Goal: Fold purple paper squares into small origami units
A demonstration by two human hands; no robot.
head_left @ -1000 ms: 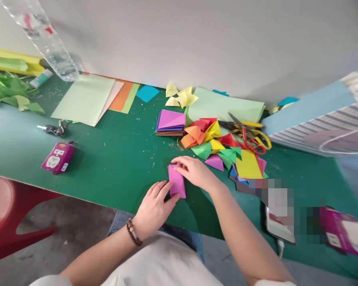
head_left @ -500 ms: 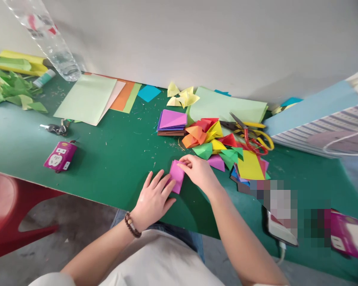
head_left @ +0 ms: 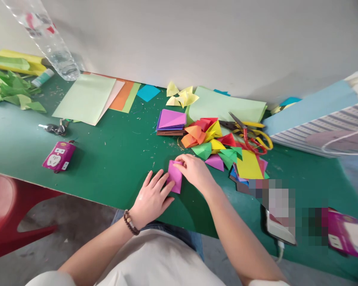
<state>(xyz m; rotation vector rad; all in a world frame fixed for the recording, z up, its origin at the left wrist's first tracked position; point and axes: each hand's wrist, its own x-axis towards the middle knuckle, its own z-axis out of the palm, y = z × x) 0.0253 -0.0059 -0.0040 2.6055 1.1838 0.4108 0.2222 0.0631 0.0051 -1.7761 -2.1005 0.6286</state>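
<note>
A folded sheet of pink-purple paper [head_left: 175, 181] lies on the green table in front of me. My left hand [head_left: 154, 196] rests flat with fingers spread, two fingertips on the paper's left edge. At the paper's top right corner, my right hand [head_left: 193, 171] has thumb and index finger pinched on the edge. Beyond it stands a stack of coloured paper squares [head_left: 171, 120], purple on top. To the right of the stack is a heap of small folded paper pieces [head_left: 216, 139] in red, orange, yellow, green and purple.
Scissors [head_left: 250, 137] lie by the heap, near a blue striped box [head_left: 322, 115]. Paper sheets [head_left: 86, 97], a water bottle [head_left: 52, 43], keys [head_left: 55, 128] and a purple socket block [head_left: 59, 155] are at left. A phone [head_left: 279, 228] with a cable lies at right.
The whole view has shifted very slightly. Both hands stay on the pink-purple paper in nearly the same pose.
</note>
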